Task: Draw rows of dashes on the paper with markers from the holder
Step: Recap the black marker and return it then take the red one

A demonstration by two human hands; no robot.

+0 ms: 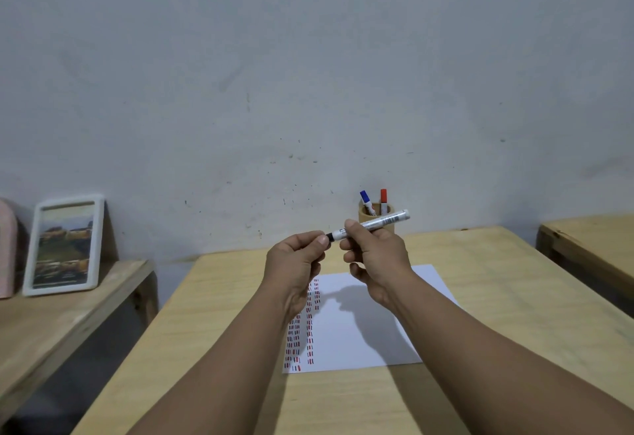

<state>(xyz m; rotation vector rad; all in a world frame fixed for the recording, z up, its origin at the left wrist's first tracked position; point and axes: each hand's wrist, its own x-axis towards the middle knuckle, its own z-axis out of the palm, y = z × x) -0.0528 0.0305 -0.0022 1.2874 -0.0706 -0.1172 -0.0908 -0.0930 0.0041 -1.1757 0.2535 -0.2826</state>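
Black marker [372, 224] held in the air above the paper's [370, 325] far edge. Right hand [375, 256] closed round the barrel; left hand [296, 258] pinching the cap end, cap apparently still seated. Holder [365, 217] stands at the table's [480, 280] far edge. Risk: a sharp pull could jerk the tip and smear the dashes [303, 328] along the paper's left edge.

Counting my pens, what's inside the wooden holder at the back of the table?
Two markers stand in the holder: a blue-capped marker and a red-capped marker. Their lower ends are hidden by its wall and the held marker.
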